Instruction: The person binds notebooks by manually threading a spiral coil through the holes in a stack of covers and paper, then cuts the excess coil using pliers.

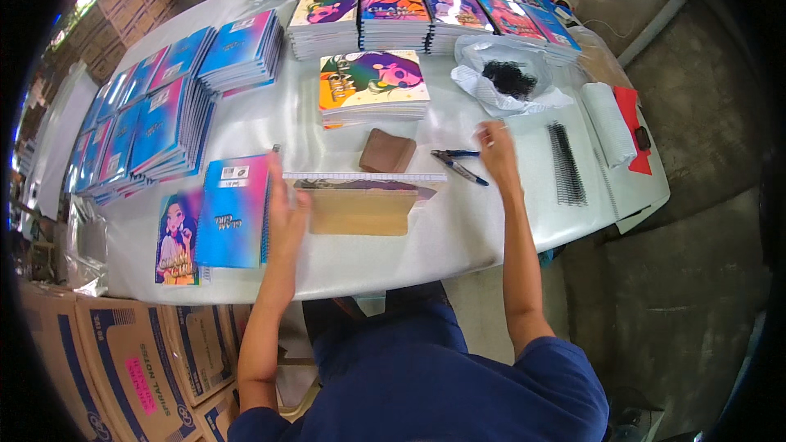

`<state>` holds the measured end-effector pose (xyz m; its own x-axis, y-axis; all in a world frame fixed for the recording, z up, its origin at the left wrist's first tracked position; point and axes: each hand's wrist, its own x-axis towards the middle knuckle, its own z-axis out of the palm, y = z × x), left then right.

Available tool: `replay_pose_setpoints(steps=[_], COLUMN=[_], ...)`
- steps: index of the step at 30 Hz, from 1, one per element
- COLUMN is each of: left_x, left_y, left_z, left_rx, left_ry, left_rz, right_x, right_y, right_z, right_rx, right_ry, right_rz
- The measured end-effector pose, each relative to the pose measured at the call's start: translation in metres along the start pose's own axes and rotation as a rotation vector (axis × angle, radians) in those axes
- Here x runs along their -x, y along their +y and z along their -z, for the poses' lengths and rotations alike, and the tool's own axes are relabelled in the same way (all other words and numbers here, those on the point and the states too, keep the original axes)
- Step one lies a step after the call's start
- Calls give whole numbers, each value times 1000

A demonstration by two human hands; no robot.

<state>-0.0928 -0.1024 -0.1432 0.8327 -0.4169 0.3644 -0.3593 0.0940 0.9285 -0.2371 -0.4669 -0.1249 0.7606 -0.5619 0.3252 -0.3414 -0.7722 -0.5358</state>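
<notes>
My left hand (286, 209), fingers stretched out, is against the left end of a notebook (368, 176) standing on edge. A row of punched holes runs along the notebook's upper edge. In front of it is a flat tan block (359, 214). My right hand (498, 151) is raised right of the notebook, its fingertips drawn together and slightly blurred; whatever is between them is too small to tell. Close by, pliers (463, 164) with dark blue handles lie spread on the table. Behind the notebook sits a brown block (387, 151).
Blue-pink notebooks (164, 123) are stacked at left; two more notebooks (233, 221) lie nearer me. Colourful notebook stacks (393, 16) stand at the back, a yellow-covered stack (372, 86) before them. A white bag (508, 78) holds black pieces; black spiral coils (566, 164) lie at right. Cartons (135, 360) stand lower left.
</notes>
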Motion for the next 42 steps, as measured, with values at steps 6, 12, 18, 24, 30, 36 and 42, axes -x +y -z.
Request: replay_pose_setpoints(steps=[6, 12, 18, 24, 30, 36, 42], left_x=[-30, -18, -23, -24, -23, -20, -19], left_y=[107, 128, 110, 111, 111, 112, 115], left_z=[-33, -100, -116, -117, -116, -114, -113], left_rx=[-723, -1030, -1087, -1108, -1126, -1065, -1124], left_ry=[-23, -347, -474, -442, -476, -491, -507], left_rz=[-460, -526, -518, -540, -513, -518, -517], right_x=[-27, 30, 53, 58, 53, 50, 50], right_y=[88, -82, -104, -98, -103, -104, -102], right_z=[-9, 51, 67, 66, 73, 78, 78], right_rx=[462, -398, -555, -640, -622, -517, -531], right_ry=[204, -126, -206, -270, -350, -354, -351], right_rz=[-165, 127, 126, 114, 157, 306, 347])
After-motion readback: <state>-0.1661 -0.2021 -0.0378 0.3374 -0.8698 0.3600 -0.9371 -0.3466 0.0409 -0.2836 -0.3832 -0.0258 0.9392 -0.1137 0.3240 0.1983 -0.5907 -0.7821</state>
